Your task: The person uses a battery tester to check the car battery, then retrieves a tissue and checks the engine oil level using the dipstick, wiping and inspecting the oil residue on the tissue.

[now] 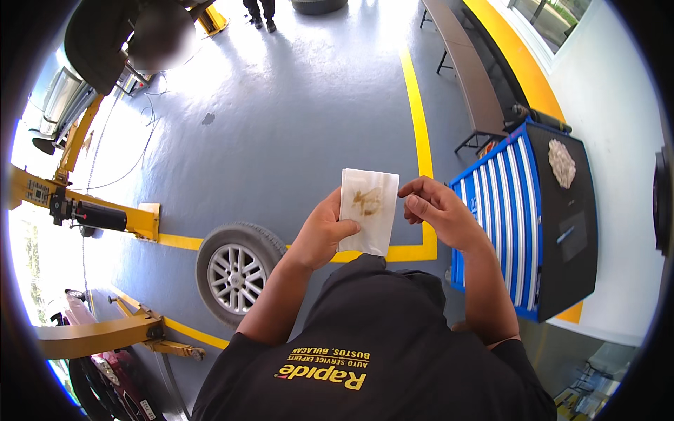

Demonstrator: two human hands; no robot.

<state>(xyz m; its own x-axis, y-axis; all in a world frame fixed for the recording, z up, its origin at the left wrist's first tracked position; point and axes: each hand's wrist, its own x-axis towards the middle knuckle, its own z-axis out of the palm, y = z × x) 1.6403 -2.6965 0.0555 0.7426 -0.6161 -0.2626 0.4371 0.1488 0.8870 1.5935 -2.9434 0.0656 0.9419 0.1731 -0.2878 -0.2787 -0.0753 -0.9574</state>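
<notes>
My left hand [324,228] grips a white sheet of paper, perhaps a folded paper towel [367,235], in front of my body. Its thumb lies across the near face, and the other fingers are mostly hidden behind the sheet. A yellow-brown stain [368,202] marks the middle of the paper. My right hand [444,214] hovers by the sheet's right edge with loosely bent fingers, holding nothing that I can see. Its index fingertip is very close to the paper; whether they touch I cannot tell.
A wheel with a tyre [210,270] is at my left, near yellow lift parts [144,221]. To the right stands a blue tool cabinet [505,203] with a crumpled rag [562,163] on top. Beyond it runs a brown bench [470,77]. Another person's legs [261,10] show far ahead.
</notes>
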